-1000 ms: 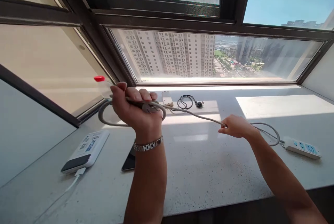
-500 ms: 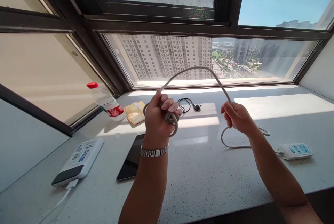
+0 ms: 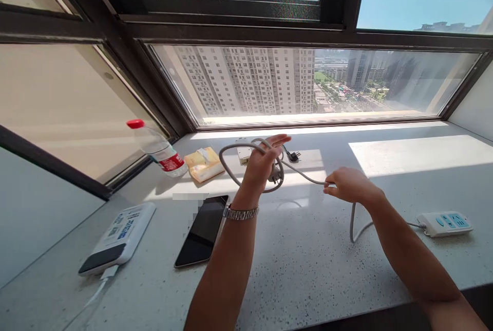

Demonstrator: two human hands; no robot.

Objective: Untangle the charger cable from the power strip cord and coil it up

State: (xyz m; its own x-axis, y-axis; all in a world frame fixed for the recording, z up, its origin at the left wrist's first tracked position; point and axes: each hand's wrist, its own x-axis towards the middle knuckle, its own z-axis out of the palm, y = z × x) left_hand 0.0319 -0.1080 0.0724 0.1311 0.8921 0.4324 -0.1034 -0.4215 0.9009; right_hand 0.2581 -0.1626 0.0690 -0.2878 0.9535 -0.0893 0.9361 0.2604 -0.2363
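Note:
A grey power strip cord [image 3: 304,174] runs between both hands. My left hand [image 3: 261,167], wearing a metal watch, holds several loops of it around the palm and thumb, with the fingers stretched out. The cord's plug [image 3: 275,174] hangs by the palm, its prongs showing. My right hand [image 3: 352,184] pinches the cord further along. Below that hand the cord bends down toward the counter and on to the white power strip [image 3: 447,223] with blue sockets at the right.
On the pale speckled counter [image 3: 308,269] lie a black-screened tablet or phone [image 3: 204,231], a white power bank [image 3: 119,238] with a cable, and a yellow tissue pack [image 3: 204,164]. A red-capped bottle [image 3: 157,148] and a black plug [image 3: 295,156] are near the window. A white object [image 3: 243,152] is partly hidden.
My right hand has lowered slightly, and the high cord arch has dropped to a low span. My left hand has moved right and its fingers have straightened, with the loops around it.

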